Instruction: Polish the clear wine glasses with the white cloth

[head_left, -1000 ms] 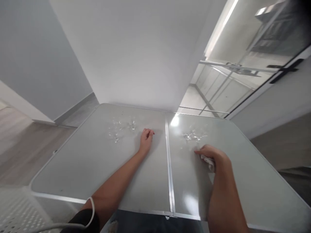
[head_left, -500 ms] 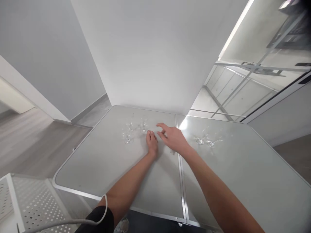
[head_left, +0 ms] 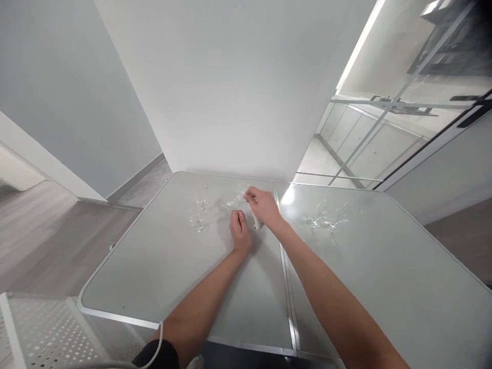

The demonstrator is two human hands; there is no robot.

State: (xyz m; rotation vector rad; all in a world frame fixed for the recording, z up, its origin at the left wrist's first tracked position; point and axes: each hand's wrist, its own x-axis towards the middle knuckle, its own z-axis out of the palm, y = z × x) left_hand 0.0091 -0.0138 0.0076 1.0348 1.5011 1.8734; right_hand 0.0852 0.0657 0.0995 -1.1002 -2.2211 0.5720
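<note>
My left hand [head_left: 241, 230] rests on the table in a loose fist, fingers curled; what it holds, if anything, is hidden. Just beyond it to the right, my right hand [head_left: 263, 206] pinches thumb and forefinger together at the edge of a clear stemmed glass [head_left: 231, 203], which looks tilted toward the fingers. Below the right palm a small pale shape [head_left: 257, 223] shows, too blurred to name. Left of the hands stand more clear stemmed glasses [head_left: 201, 227], hard to make out against the tabletop.
Further clear glasses [head_left: 330, 224] are on the right half of the grey folding table [head_left: 154, 271]. A metal seam [head_left: 286, 277] divides the tabletop. A white wall [head_left: 230, 102] rises behind it, and a perforated white rack [head_left: 49, 328] stands at the lower left.
My right hand has moved slightly left and away from me, its open fingers closing at the stemmed glass. The left hand stays in its fist. The view has shifted slightly.
</note>
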